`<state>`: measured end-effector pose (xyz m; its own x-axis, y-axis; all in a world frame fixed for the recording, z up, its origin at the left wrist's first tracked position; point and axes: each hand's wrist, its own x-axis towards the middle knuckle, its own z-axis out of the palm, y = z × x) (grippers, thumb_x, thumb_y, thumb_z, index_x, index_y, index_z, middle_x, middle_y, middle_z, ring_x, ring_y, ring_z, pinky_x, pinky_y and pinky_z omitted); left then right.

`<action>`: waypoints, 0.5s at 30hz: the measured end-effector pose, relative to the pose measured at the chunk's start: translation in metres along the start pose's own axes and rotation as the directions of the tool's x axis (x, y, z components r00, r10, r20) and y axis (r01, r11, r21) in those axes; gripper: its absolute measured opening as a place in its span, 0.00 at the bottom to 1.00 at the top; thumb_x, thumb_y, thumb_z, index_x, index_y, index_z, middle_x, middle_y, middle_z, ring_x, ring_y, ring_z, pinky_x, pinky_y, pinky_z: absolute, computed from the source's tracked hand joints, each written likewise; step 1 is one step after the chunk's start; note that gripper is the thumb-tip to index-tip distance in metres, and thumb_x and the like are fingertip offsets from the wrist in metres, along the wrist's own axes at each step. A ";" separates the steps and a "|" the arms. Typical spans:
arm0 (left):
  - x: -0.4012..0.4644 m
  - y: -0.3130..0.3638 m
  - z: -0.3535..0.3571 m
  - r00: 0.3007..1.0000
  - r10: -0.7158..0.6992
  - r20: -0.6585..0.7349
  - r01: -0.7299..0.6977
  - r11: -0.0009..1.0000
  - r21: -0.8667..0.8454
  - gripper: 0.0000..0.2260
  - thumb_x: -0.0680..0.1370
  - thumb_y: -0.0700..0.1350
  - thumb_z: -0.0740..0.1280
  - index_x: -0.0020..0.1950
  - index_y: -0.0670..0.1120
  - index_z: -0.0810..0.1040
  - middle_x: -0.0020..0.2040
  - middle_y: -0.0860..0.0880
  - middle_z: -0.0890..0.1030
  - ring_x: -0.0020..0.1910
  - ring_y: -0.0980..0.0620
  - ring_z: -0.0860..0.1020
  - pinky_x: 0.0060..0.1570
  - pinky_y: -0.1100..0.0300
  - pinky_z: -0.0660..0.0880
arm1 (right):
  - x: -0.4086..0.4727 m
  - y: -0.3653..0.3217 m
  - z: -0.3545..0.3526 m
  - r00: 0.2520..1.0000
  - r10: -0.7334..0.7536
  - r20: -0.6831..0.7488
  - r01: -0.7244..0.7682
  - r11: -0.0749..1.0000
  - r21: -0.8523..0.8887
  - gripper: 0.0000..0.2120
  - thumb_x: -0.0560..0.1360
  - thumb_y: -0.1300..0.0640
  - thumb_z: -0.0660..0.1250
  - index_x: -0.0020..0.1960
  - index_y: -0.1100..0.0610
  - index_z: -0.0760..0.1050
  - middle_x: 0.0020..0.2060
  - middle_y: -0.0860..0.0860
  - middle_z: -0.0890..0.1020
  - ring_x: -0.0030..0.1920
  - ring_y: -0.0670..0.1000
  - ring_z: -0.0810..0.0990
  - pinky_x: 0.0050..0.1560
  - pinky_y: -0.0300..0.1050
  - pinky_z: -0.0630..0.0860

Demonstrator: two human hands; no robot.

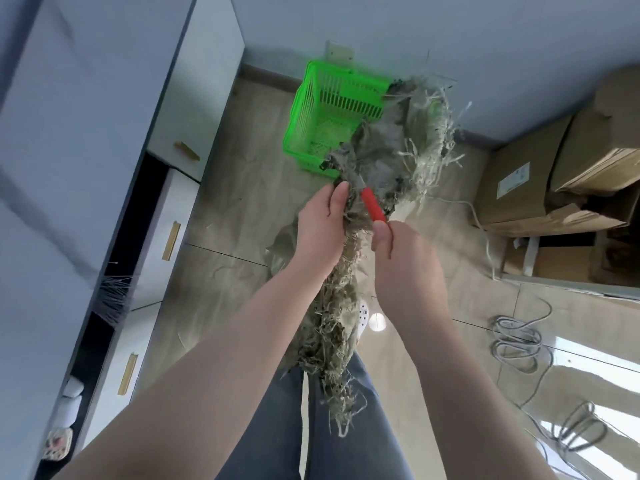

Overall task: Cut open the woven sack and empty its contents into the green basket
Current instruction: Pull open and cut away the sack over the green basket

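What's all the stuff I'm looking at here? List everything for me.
woven sack: one, grey-tan, frayed, held up in the middle, its top beside the basket
red-handled cutter: one, at the sack
green basket: one, on the floor by the far wall
cardboard boxes: several, brown, right
cables: grey coils, floor at right
cabinets: white with gold handles, left
trousers: blue-grey, bottom
left hand: grips the sack
right hand: holds the cutter
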<state>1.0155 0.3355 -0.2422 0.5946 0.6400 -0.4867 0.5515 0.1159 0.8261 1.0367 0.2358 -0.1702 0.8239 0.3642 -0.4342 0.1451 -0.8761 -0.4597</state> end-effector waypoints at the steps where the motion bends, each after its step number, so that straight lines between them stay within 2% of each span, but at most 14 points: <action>1: 0.003 -0.001 0.000 0.999 -0.037 -0.023 0.037 0.999 0.005 0.20 0.83 0.55 0.55 0.51 0.40 0.77 0.41 0.44 0.80 0.40 0.46 0.77 0.44 0.51 0.73 | -0.002 -0.001 -0.007 0.999 0.000 -0.049 0.001 1.000 0.014 0.18 0.83 0.48 0.48 0.44 0.55 0.70 0.30 0.47 0.71 0.27 0.49 0.70 0.25 0.43 0.62; 3: 0.006 -0.009 -0.008 0.982 -0.160 -0.101 0.159 0.987 -0.020 0.19 0.83 0.55 0.54 0.55 0.43 0.78 0.48 0.46 0.82 0.49 0.45 0.79 0.53 0.51 0.74 | 0.001 -0.005 -0.028 0.968 -0.006 -0.252 0.029 0.996 0.086 0.17 0.84 0.50 0.50 0.45 0.57 0.70 0.31 0.47 0.70 0.29 0.49 0.70 0.30 0.47 0.63; 5: -0.001 -0.019 -0.017 0.962 -0.228 -0.151 0.223 0.973 -0.051 0.15 0.83 0.54 0.54 0.54 0.47 0.77 0.47 0.53 0.78 0.49 0.51 0.76 0.54 0.56 0.69 | 0.017 -0.008 -0.051 0.928 -0.036 -0.372 0.091 0.987 0.131 0.15 0.84 0.53 0.51 0.43 0.58 0.68 0.30 0.45 0.68 0.29 0.43 0.66 0.31 0.46 0.58; 7: -0.010 -0.023 -0.021 0.954 -0.275 -0.115 0.261 0.957 -0.126 0.17 0.83 0.55 0.54 0.61 0.48 0.75 0.54 0.55 0.77 0.54 0.53 0.75 0.61 0.55 0.67 | 0.034 -0.007 -0.055 0.953 -0.050 -0.298 0.088 0.989 0.116 0.14 0.84 0.53 0.51 0.44 0.58 0.67 0.30 0.45 0.67 0.29 0.45 0.66 0.29 0.40 0.63; 8: -0.015 -0.020 -0.020 0.951 -0.300 -0.077 0.278 0.935 -0.219 0.19 0.82 0.57 0.54 0.64 0.48 0.74 0.57 0.53 0.78 0.57 0.52 0.75 0.64 0.53 0.68 | 0.039 -0.005 -0.048 0.971 -0.040 -0.234 0.068 0.991 0.114 0.14 0.84 0.52 0.52 0.44 0.58 0.68 0.31 0.46 0.68 0.31 0.49 0.69 0.28 0.40 0.63; 9: -0.017 -0.013 -0.019 0.945 -0.324 -0.042 0.294 0.901 -0.319 0.19 0.82 0.58 0.55 0.64 0.48 0.74 0.56 0.52 0.80 0.54 0.52 0.77 0.60 0.55 0.72 | 0.041 -0.002 -0.037 0.986 -0.015 -0.167 0.038 0.990 0.136 0.14 0.83 0.50 0.53 0.45 0.57 0.68 0.32 0.47 0.70 0.33 0.52 0.72 0.29 0.43 0.62; 10: -0.019 -0.003 -0.018 0.937 -0.348 0.002 0.321 0.863 -0.391 0.19 0.82 0.59 0.55 0.62 0.48 0.75 0.53 0.51 0.81 0.49 0.53 0.78 0.52 0.59 0.75 | 0.040 0.002 -0.023 0.995 0.015 -0.102 0.003 0.985 0.173 0.14 0.83 0.48 0.55 0.45 0.57 0.67 0.33 0.47 0.71 0.35 0.53 0.74 0.30 0.44 0.65; 12: -0.016 0.014 -0.016 0.931 -0.351 0.102 0.356 0.803 -0.478 0.19 0.81 0.59 0.56 0.60 0.47 0.75 0.52 0.49 0.83 0.46 0.54 0.81 0.42 0.62 0.77 | 0.029 0.008 0.005 0.998 0.057 -0.008 -0.052 0.955 0.291 0.14 0.79 0.44 0.62 0.48 0.55 0.66 0.36 0.46 0.73 0.35 0.47 0.75 0.31 0.40 0.68; 14: -0.010 0.025 -0.017 0.929 -0.326 0.176 0.370 0.785 -0.497 0.19 0.80 0.60 0.59 0.56 0.46 0.77 0.49 0.47 0.85 0.46 0.51 0.84 0.41 0.59 0.80 | 0.020 0.010 0.024 0.997 0.076 -0.011 -0.065 0.906 0.419 0.16 0.75 0.47 0.70 0.51 0.54 0.66 0.40 0.45 0.75 0.38 0.42 0.74 0.34 0.35 0.69; 15: -0.008 0.030 -0.019 0.931 -0.315 0.187 0.366 0.793 -0.488 0.19 0.79 0.60 0.61 0.55 0.46 0.78 0.46 0.48 0.85 0.45 0.50 0.84 0.42 0.57 0.81 | 0.020 0.012 0.029 0.995 0.096 -0.037 -0.067 0.878 0.474 0.15 0.74 0.51 0.71 0.52 0.53 0.67 0.42 0.46 0.76 0.40 0.44 0.76 0.36 0.36 0.71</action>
<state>1.0163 0.3484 -0.2082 0.4894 0.4169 -0.7659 0.3693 0.6966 0.6151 1.0391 0.2421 -0.2067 0.8535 0.2669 -0.4475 -0.1876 -0.6439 -0.7418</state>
